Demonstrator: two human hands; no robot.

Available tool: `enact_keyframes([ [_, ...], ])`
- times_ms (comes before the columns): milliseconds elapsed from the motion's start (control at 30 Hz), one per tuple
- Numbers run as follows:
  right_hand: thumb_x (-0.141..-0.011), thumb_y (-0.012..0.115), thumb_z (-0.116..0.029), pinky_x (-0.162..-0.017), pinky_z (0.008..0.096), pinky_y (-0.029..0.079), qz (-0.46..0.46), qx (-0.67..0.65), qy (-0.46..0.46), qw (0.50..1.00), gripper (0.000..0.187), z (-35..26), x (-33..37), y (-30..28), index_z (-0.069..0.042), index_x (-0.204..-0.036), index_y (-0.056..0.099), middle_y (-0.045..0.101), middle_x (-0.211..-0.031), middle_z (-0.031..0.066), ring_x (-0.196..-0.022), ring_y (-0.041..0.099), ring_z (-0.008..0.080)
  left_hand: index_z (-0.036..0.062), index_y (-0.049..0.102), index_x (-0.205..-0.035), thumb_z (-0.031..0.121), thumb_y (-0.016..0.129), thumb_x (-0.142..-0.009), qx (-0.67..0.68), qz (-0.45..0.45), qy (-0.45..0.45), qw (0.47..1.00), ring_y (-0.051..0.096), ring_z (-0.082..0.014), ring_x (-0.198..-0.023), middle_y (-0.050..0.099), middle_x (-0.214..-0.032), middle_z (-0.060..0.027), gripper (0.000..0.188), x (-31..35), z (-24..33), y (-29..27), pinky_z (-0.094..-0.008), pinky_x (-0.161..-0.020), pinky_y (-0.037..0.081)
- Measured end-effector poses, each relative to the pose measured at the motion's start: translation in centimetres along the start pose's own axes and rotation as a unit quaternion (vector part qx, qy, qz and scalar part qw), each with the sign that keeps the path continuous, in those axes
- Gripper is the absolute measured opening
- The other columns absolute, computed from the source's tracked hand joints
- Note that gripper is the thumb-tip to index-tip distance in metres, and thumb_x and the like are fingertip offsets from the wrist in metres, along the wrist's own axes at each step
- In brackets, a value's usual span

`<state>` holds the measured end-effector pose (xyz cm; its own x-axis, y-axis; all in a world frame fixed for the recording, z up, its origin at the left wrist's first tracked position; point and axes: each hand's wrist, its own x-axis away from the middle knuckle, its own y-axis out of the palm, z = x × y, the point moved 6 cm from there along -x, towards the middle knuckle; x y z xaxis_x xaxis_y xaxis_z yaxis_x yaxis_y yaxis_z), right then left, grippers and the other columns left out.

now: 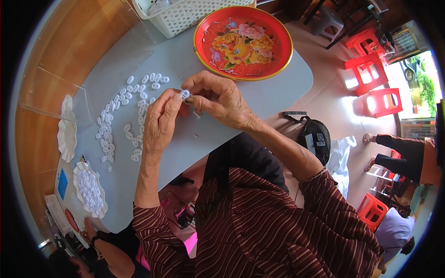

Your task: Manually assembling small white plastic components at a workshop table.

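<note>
while both forearms reach over the grey table [181,155], the two hands meet above its near part, fingertips together. the left hand [159,116] is closed to a pinch: thumb and forefinger grip a small white piece [185,93], an oval with holes, and the other fingers are folded in behind. the right hand [225,103] is partly curled, its thumb and forefinger bent around the same piece from the other side and grasping it; the exact contact at its tips is partly hidden. the piece is held off the tabletop, between the hands.

loose white ovals [106,118] of the same kind lie in a curved band to the left of the hands, some beside the left wrist. small white sticks [196,135] lie on the table below the right hand. beyond the hands, a round red tray [211,58] with a gold rim and flower print rests on the table, more small sticks in it. a white perforated basket [178,24] stands just beside the tray. at the left, a wavy-edged white dish [103,209] bears a heap of white ovals. near that dish is another person's hand [86,233]; its grip cannot be told.
</note>
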<state>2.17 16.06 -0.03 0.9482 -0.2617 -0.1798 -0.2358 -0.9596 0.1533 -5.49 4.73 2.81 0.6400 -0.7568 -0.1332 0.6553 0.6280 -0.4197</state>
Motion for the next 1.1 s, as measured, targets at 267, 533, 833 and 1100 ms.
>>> enact_keyframes([
  [267, -0.089, 0.06, -0.005, -0.063, 0.0206, 0.046, -0.001, -0.005, 0.004, 1.0, 0.02, 0.3, 0.0, 0.0, -0.001, -0.108, 0.053, 0.061, -0.083, 0.0023, -0.069, 0.054, 0.0057, 0.0004, 0.053, -0.091, 0.026, 0.042, -0.098, -0.02, 0.02, 0.03, 0.999, 0.035, -0.0122, -0.06, 0.042, -0.064, -0.0053, 0.029, 0.1, -0.7, 0.8, -0.0297, -0.054, 0.033],
  [533, -0.089, 0.061, -0.006, -0.062, 0.0206, 0.046, 0.005, 0.005, -0.002, 1.0, 0.021, 0.1, 0.1, 0.1, -0.001, -0.107, 0.053, 0.061, -0.082, 0.0023, -0.068, 0.054, 0.0053, -0.0003, 0.052, -0.091, 0.025, 0.042, -0.098, -0.028, 0.029, 0.038, 0.998, 0.035, -0.0138, -0.059, 0.04, -0.063, -0.0065, 0.028, 0.2, -0.6, 0.8, -0.0312, -0.053, 0.034],
  [833, -0.083, 0.069, -0.008, -0.063, 0.0209, 0.046, 0.002, 0.038, -0.019, 0.999, 0.028, -0.3, 0.1, 0.2, -0.001, -0.106, 0.054, 0.059, -0.078, 0.0003, -0.069, 0.054, 0.0051, -0.0008, 0.051, -0.088, 0.027, 0.041, -0.097, 0.005, 0.032, 0.01, 0.999, 0.036, -0.0139, -0.061, 0.042, -0.065, -0.0078, 0.031, 0.2, -1.4, 0.9, -0.0307, -0.056, 0.035],
  [1100, -0.077, 0.073, -0.008, -0.061, 0.0239, 0.046, 0.014, 0.124, -0.028, 0.992, 0.03, -0.9, 0.2, 0.4, -0.002, -0.101, 0.056, 0.058, -0.073, 0.0015, -0.066, 0.053, 0.0078, -0.001, 0.048, -0.085, 0.025, 0.041, -0.096, -0.009, 0.03, 0.004, 0.999, 0.036, -0.0156, -0.062, 0.042, -0.066, -0.0093, 0.029, 0.4, -1.2, 1.2, -0.0316, -0.058, 0.036],
])
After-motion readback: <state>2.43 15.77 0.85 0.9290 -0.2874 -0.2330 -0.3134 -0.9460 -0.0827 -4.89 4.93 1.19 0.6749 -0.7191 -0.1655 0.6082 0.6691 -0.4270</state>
